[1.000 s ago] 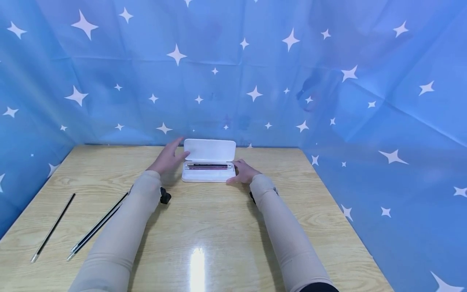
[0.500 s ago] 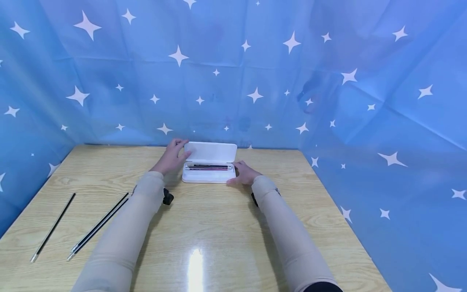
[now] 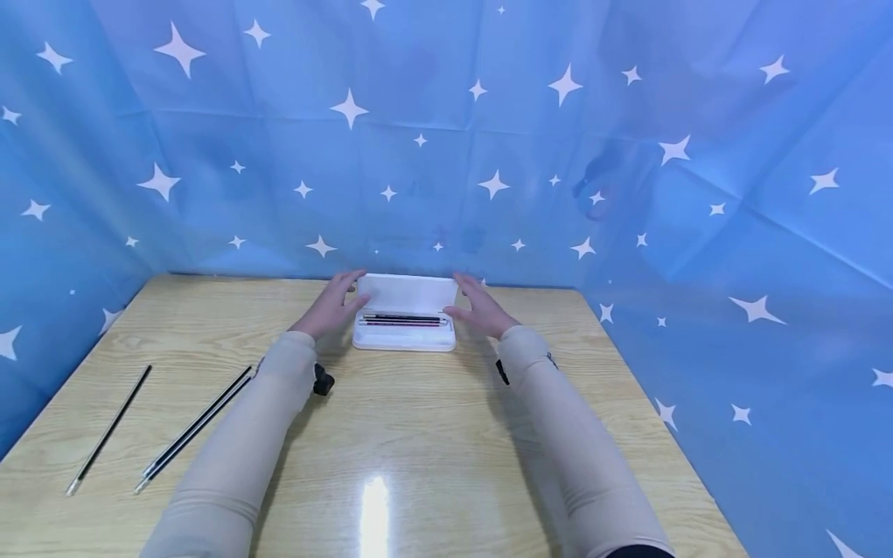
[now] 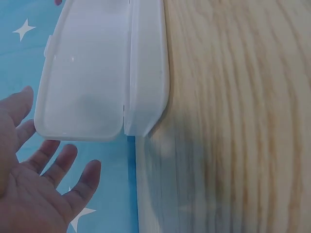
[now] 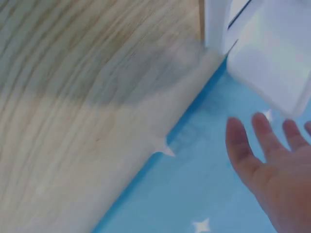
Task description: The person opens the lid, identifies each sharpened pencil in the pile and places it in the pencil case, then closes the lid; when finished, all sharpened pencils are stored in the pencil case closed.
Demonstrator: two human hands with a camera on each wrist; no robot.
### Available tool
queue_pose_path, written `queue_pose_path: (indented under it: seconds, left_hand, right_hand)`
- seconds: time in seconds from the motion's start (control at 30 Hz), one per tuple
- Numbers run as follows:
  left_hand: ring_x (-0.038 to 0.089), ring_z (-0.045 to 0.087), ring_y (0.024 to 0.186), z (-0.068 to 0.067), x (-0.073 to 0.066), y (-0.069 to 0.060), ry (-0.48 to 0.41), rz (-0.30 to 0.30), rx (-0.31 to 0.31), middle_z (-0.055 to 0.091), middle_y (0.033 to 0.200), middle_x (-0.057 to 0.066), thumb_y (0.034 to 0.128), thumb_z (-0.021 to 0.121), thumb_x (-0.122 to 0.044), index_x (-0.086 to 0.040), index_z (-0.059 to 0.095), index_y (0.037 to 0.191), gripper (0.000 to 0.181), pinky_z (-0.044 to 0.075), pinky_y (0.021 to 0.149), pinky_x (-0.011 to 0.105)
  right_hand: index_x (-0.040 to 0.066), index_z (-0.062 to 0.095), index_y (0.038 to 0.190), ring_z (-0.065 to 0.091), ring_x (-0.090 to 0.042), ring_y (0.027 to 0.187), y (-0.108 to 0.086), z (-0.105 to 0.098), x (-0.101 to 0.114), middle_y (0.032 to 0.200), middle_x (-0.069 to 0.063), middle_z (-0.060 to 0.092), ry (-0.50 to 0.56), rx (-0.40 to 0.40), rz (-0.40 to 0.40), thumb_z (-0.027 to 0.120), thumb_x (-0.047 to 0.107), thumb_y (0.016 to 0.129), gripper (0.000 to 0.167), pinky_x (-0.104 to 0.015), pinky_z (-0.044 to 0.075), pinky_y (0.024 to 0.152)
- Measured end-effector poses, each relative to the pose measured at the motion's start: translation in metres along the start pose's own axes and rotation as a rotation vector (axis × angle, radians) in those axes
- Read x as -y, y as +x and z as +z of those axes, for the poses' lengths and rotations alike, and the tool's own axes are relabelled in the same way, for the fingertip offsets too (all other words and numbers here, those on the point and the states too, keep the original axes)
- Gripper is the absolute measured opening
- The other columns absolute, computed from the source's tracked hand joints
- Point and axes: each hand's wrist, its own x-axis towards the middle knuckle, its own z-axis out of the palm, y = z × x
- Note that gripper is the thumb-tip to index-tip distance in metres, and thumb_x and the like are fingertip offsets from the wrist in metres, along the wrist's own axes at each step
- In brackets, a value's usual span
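Note:
A white pencil case [image 3: 405, 342] stands with its lid [image 3: 408, 293] raised near the back edge of the table. Inside lie several dark and reddish pencils [image 3: 401, 319]. My left hand [image 3: 329, 307] is at the lid's left side; in the left wrist view its spread fingers [image 4: 83, 184] are close to the lid's corner, and whether they touch it is hard to tell. On the right side of the lid is my right hand [image 3: 483, 308], its fingers extended and apart from one another. In the right wrist view, those fingers [image 5: 265, 133] are just beside the lid [image 5: 272, 58].
At the left of the wooden table [image 3: 418, 434] lies a single black pencil [image 3: 110, 428]. Two more black pencils [image 3: 197, 426] lie side by side near my left forearm. A blue star-patterned cloth [image 3: 418, 155] hangs right behind the table's back edge.
My right hand has moved from the right end of the case's base up and back to the lid's right side. My left hand stays by the lid, with only a slight shift.

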Motion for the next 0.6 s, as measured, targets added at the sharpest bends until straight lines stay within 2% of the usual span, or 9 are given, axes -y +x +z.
queue_pose_path:
  seconds: [0.13,0.2,0.4,0.6]
  left_hand:
    - [0.039,0.041,0.138,-0.002,-0.002,-0.001,-0.016,-0.002,0.011,0.025,0.16,0.022,0.1077,0.052,-0.028,-0.01,0.027,0.161,0.062,0.034,0.112,0.061]
    - [0.039,0.043,0.137,-0.003,-0.003,-0.002,-0.024,0.001,0.012,0.026,0.16,0.021,0.1077,0.052,-0.028,-0.01,0.028,0.16,0.06,0.034,0.112,0.061]
    - [0.039,0.048,0.133,-0.007,-0.005,-0.004,-0.033,0.003,0.008,0.036,0.156,0.021,0.107,0.054,-0.024,-0.008,0.036,0.156,0.055,0.041,0.108,0.058]
    - [0.036,0.05,0.129,-0.013,-0.007,-0.007,-0.06,-0.024,0.007,0.047,0.15,0.016,0.1081,0.051,-0.029,-0.009,0.048,0.149,0.045,0.043,0.105,0.055]
  right_hand:
    - [0.007,0.019,0.163,0.014,-0.035,0.154,0.003,0.003,0.005,0.168,-0.016,0.013,-0.104,-0.038,-0.035,0.06,0.034,0.104,0.077,-0.052,0.018,0.122]
    - [0.006,0.024,0.161,0.018,-0.035,0.153,0.004,0.004,0.006,0.167,-0.017,0.019,-0.116,-0.068,-0.032,0.059,0.033,0.105,0.072,-0.051,0.021,0.122]
    - [0.007,0.039,0.156,0.036,-0.036,0.145,0.004,0.005,0.006,0.162,-0.018,0.031,-0.064,-0.139,-0.021,0.052,0.027,0.108,0.053,-0.051,0.028,0.119]
    - [0.003,0.051,0.148,0.046,-0.037,0.137,0.001,0.002,0.008,0.155,-0.02,0.043,-0.01,-0.157,-0.024,0.046,0.022,0.11,0.043,-0.051,0.038,0.112]
